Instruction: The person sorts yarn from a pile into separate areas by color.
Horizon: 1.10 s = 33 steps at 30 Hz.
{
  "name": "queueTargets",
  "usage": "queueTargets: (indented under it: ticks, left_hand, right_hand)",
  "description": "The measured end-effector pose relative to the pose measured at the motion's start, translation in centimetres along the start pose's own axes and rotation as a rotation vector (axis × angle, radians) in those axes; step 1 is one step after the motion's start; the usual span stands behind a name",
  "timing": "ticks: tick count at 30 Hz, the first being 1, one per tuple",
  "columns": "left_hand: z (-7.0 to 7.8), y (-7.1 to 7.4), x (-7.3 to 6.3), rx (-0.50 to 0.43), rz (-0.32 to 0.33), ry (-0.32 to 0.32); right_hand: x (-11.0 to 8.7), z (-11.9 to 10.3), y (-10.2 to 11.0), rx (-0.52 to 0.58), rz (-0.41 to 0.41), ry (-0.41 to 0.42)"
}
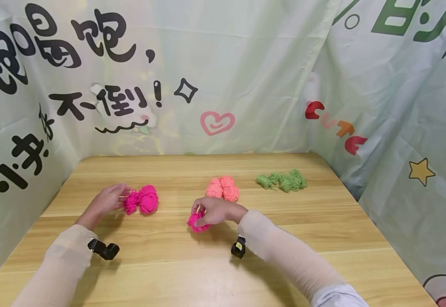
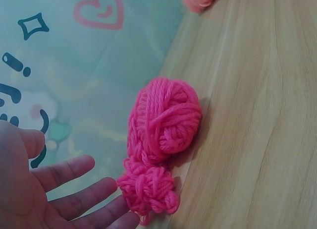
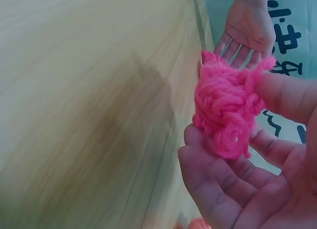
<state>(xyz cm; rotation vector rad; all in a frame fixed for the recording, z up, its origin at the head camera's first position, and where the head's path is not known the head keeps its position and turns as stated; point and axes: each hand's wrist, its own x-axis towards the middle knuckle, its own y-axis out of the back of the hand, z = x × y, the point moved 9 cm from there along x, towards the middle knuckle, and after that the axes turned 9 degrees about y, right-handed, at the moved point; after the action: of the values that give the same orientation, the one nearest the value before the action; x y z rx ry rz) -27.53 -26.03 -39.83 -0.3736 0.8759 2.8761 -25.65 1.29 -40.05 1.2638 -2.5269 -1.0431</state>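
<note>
On the left of the table lies a bunch of hot pink yarn [image 1: 148, 199], a round ball with a smaller knotted clump [image 2: 147, 187] beside it. My left hand [image 1: 107, 199] is next to the clump, fingers spread and straight, their tips right at the yarn in the left wrist view. My right hand [image 1: 216, 210] pinches a small ball of hot pink yarn [image 3: 228, 107] between thumb and fingers, over the middle of the table. A loose strand sticks out near the thumb in the right wrist view.
Coral yarn balls [image 1: 223, 187] lie just beyond my right hand. Further right is a bundle of green yarn [image 1: 293, 181]. Printed cloth [image 1: 246, 76] hangs around the back and sides of the wooden table [image 1: 161, 264]. Each wrist wears a small black camera.
</note>
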Motion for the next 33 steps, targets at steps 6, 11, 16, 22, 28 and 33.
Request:
queueTargets:
  ticks: [6, 11, 16, 22, 28, 33]
  left_hand:
    - [-0.2, 0.0, 0.1, -0.009, -0.002, -0.001]
    - [-0.2, 0.0, 0.1, -0.008, 0.002, 0.011]
    - [-0.2, 0.1, 0.0, -0.01, 0.009, 0.001]
    - [-0.6, -0.1, -0.2, -0.01, -0.005, 0.007]
    - [-0.2, 0.0, 0.0, -0.015, -0.002, -0.007]
    - [0.0, 0.0, 0.1, -0.009, 0.003, 0.0]
  right_hand:
    - [0.4, 0.1, 0.0, 0.016, 0.019, -0.006]
    - [0.6, 0.1, 0.1, 0.019, 0.033, -0.009]
    - [0.9, 0.1, 0.1, 0.024, 0.053, -0.019]
    - [1.1, 0.0, -0.2, 0.067, 0.074, -0.009]
    - [1.2, -0.1, 0.3, 0.096, 0.128, 0.0]
    - [1.6, -0.1, 0.5, 0.102, 0.142, -0.001]
